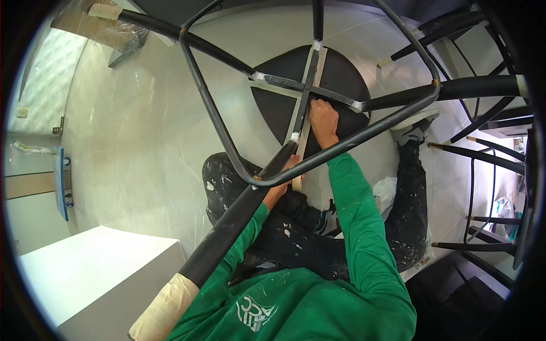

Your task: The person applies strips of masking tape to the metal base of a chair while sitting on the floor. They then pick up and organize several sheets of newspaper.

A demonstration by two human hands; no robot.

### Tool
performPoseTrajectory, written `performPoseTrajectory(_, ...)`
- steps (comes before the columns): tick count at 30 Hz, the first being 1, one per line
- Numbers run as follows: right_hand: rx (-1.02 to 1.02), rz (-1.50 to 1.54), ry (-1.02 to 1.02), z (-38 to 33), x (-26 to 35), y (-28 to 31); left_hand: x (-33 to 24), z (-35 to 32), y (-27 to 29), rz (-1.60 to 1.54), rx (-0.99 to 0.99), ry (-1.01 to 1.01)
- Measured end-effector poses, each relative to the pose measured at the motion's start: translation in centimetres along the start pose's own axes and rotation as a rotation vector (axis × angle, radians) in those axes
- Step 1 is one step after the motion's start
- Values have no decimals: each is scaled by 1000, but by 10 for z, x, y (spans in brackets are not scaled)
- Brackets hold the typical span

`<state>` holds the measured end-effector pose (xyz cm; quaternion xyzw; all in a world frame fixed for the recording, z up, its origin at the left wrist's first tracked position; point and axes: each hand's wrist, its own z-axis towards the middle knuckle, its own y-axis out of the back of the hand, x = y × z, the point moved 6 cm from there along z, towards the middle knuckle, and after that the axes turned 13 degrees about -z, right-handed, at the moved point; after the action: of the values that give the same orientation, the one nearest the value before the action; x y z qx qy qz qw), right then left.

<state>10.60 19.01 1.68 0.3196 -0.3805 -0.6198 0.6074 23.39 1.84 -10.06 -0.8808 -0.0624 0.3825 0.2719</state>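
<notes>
An upturned stool stands in front of me, its black seat (347, 71) on the floor and its dark legs pointing up. Across the underside runs a metal cross brace (306, 88), with pale masking tape strips (321, 67) alongside several of its arms. My right hand (324, 120) is closed, fingers curled, at the end of a strip beside the near arm, close to the cross's centre. My left hand (277, 193), partly hidden by the near leg (239, 219), is closed around a beige masking tape roll (297, 183) at the seat's near edge.
A bent metal footrest ring (207, 108) passes over my forearms. Several dark stool legs (478, 158) crowd the right side. A white box (102, 273) stands at the lower left, and a blue board (61, 183) farther left. Paint-spotted trouser legs (412, 204) surround the seat's near side.
</notes>
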Motion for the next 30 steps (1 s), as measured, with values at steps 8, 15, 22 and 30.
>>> performPoseTrajectory(8, 172, 86, 22, -3, -11, -7, -4, -7, -15, -91, -22, -40)
performPoseTrajectory(15, 407, 156, 38, 0, -12, -13, -39, -21, -35, 69, -174, -2)
performPoseTrajectory(22, 551, 251, 109, 3, -20, -4, -38, -10, -29, 101, -191, 55)
performPoseTrajectory(30, 479, 254, 188, 2, -13, -12, -31, -1, -8, 76, -306, 108)
